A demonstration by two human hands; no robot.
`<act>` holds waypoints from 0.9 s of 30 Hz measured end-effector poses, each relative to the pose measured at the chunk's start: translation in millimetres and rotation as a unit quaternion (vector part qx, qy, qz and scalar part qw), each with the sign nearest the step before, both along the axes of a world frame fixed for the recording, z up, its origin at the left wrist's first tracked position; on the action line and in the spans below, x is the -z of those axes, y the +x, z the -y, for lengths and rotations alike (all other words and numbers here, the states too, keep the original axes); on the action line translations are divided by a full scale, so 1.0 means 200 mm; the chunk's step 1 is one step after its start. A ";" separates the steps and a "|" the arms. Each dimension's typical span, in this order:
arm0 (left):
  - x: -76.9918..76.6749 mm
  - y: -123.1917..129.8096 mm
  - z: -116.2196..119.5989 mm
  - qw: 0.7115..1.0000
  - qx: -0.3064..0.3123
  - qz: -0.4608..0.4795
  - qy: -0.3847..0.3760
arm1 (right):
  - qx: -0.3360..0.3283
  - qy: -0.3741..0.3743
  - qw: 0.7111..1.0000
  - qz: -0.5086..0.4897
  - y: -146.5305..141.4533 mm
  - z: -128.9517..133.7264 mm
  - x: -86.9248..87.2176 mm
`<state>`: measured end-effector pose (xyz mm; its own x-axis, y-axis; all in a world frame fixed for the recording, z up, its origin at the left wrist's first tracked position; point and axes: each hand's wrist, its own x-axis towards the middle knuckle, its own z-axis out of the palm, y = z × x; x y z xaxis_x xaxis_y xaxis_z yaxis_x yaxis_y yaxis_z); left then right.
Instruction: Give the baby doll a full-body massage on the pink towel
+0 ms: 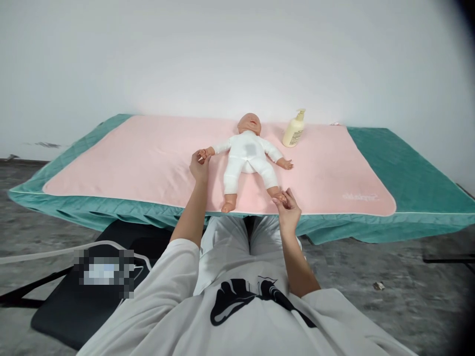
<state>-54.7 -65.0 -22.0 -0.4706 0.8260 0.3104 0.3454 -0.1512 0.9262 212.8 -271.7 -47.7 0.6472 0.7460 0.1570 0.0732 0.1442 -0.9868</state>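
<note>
A baby doll in a white bodysuit lies on its back on a pink mat, its head toward the wall. My left hand pinches the doll's hand at the end of the arm on the left side of the view. With thumb and fingers, my right hand grips the toes of the doll's foot on the right. The doll's other arm rests spread out on the mat, and its other foot lies near the front edge. A cream pump bottle stands upright to the right of the doll's head.
The mat covers the middle of a bed with a green quilted cover. A white wall rises behind it. At lower left is a black chair with a pale cable across it. A small scrap lies on the grey floor.
</note>
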 end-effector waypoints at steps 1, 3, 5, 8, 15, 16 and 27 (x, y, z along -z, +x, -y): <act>0.00 0.00 0.00 1.000 -0.003 -0.005 -0.003 | -0.008 0.000 1.000 -0.016 0.00 0.00 0.00; 0.01 -0.01 0.00 1.000 -0.008 -0.013 -0.007 | -0.019 0.002 0.998 -0.056 -0.01 -0.01 0.01; 0.01 -0.01 -0.01 1.000 -0.009 -0.018 -0.009 | -0.020 0.004 0.996 -0.089 -0.02 -0.01 0.02; 0.01 -0.01 -0.01 1.000 -0.011 -0.022 -0.015 | -0.023 0.002 0.991 -0.128 -0.04 -0.01 0.02; 0.00 0.00 0.01 1.000 -0.011 -0.004 0.004 | 0.010 0.029 0.983 -0.180 -0.08 -0.01 0.01; -0.01 0.00 0.01 1.000 -0.009 0.002 0.008 | 0.025 0.031 0.986 -0.163 -0.08 -0.01 0.01; -0.07 0.09 -0.01 0.993 0.058 -0.001 0.106 | 0.020 0.090 0.995 0.025 -0.11 -0.01 -0.15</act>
<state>-37.4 -62.8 -7.6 -0.3747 0.7912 0.4834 0.3158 -0.3813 0.8689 190.2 -270.2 -17.6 0.6634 0.6775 0.3177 0.1303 0.3136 -0.9406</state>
